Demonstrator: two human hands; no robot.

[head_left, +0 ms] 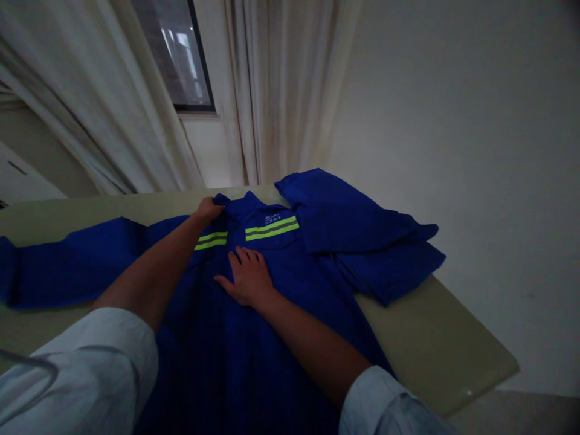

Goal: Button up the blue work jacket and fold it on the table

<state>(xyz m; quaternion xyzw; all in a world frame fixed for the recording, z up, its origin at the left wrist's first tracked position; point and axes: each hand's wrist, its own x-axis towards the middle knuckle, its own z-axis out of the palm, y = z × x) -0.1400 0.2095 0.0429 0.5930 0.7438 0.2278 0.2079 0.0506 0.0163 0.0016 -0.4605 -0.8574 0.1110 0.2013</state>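
A blue work jacket [290,290] lies spread front up, with yellow-green reflective strips across the chest and small white lettering above the right-hand strip. My left hand [210,209] is closed at the left side of its collar [242,205], the fingertips partly hidden by the cloth. My right hand [249,277] rests flat on the chest just below the strips, fingers apart and thumb pointing left. One sleeve [90,260] stretches out to the left, partly behind my left forearm. The other sleeve [353,211] is bunched at the right in overlapping layers.
The jacket lies on a pale green table [448,344], whose rounded corner is at the right. Beyond it hang light curtains [290,90] beside a dark-framed window [181,54]. A plain wall [462,151] stands at the right. A grey cord [31,362] crosses the lower left.
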